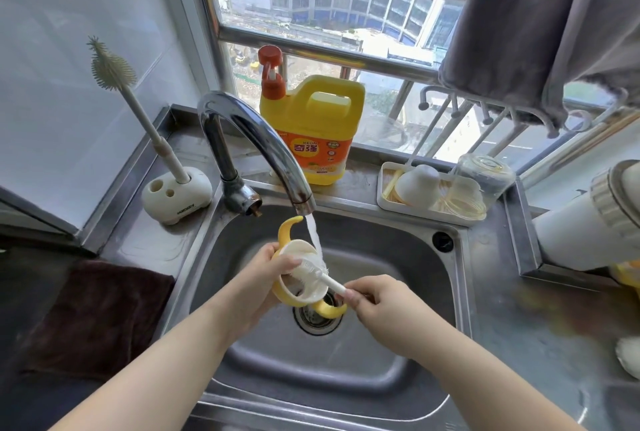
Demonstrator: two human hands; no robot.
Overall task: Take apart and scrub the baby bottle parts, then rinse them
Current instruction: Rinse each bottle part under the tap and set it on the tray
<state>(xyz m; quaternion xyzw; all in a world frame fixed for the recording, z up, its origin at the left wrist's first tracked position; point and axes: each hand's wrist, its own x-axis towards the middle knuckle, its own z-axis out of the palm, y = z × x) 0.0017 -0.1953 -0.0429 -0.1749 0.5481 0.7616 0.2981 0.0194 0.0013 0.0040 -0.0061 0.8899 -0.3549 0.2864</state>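
Observation:
Over the steel sink [398, 292], my left hand [263, 278] grips a yellow bottle collar with two curved handles [294, 292]. My right hand [377, 302] pinches the white handle of a small brush [311, 271], whose bristle head lies inside the collar's white ring. Water runs from the chrome faucet [256, 143] onto the collar and brush. Other bottle parts stand in a white drying tray [384, 202] on the ledge: a white cap [417, 186], an upturned clear bottle [485, 177] and a clear ring.
A yellow dish-soap jug [315, 132] stands behind the faucet. A long bottle brush [138, 108] sits in a white holder [176, 195] at the back left. A dark cloth [104, 312] lies on the left counter. A grey towel [540, 25] hangs at the window.

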